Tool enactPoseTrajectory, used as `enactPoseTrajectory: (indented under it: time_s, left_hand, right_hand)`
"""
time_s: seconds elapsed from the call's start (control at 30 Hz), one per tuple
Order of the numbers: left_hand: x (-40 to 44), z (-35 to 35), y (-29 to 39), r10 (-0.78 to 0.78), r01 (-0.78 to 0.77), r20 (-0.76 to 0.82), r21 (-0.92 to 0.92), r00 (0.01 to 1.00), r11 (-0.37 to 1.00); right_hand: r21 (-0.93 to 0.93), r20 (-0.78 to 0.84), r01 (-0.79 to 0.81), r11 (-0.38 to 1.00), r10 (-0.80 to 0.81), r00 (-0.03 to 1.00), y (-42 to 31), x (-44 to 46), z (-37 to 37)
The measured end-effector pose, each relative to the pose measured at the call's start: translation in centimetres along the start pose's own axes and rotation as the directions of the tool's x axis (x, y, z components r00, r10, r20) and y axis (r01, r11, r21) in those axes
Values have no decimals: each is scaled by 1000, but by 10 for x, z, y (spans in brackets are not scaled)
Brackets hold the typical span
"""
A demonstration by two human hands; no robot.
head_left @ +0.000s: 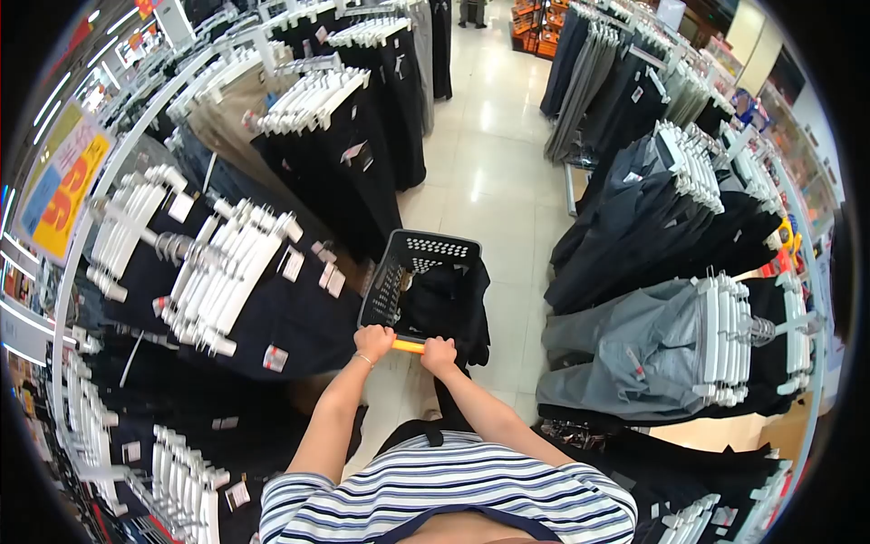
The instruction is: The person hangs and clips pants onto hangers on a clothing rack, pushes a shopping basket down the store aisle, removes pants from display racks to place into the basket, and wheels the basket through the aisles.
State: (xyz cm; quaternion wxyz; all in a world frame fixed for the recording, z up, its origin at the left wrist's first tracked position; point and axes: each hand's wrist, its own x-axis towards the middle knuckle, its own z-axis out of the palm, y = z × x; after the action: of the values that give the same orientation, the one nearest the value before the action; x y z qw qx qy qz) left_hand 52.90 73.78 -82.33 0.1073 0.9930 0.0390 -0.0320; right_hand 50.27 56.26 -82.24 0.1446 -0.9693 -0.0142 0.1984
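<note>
A dark shopping basket cart [435, 238] stands in front of me in the aisle, with black clothing [441, 299] inside it and hanging over its right side. My left hand [373, 343] is wrapped round the left part of its yellow handle [409, 345]. On the right part of the same handle, my right hand [439, 354] is closed. A short stretch of the handle shows between both fists.
Racks of dark trousers [317, 172] on white hangers line the left side. Grey trousers [625, 349] and black ones hang along the right. A pale tiled aisle [485, 136] runs ahead toward orange shelves [536, 27]. A price sign [62, 186] hangs at far left.
</note>
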Motion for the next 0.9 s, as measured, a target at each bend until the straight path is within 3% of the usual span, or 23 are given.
enactPoseTrajectory:
  time_s: [0.43, 0.63, 0.77, 0.83, 0.9]
  left_hand:
    - [247, -16, 64, 80, -91, 149, 71, 986, 993]
    - [361, -13, 103, 210, -209, -32, 42, 977, 977]
    - [437, -23, 134, 237, -236, -21, 35, 971, 971]
    - [473, -18, 151, 248, -248, -48, 5, 968, 969]
    - [510, -21, 169, 250, -250, -8, 37, 968, 968]
  right_hand:
    - [34, 39, -53, 998, 51, 998, 24, 199, -116]
    - [-8, -7, -103, 995, 103, 995, 50, 302, -164]
    - [-11, -76, -128, 992, 126, 989, 60, 357, -212]
    - [74, -127, -200, 977, 208, 970, 70, 386, -226]
    - [126, -59, -259, 958, 268, 962, 81, 419, -244]
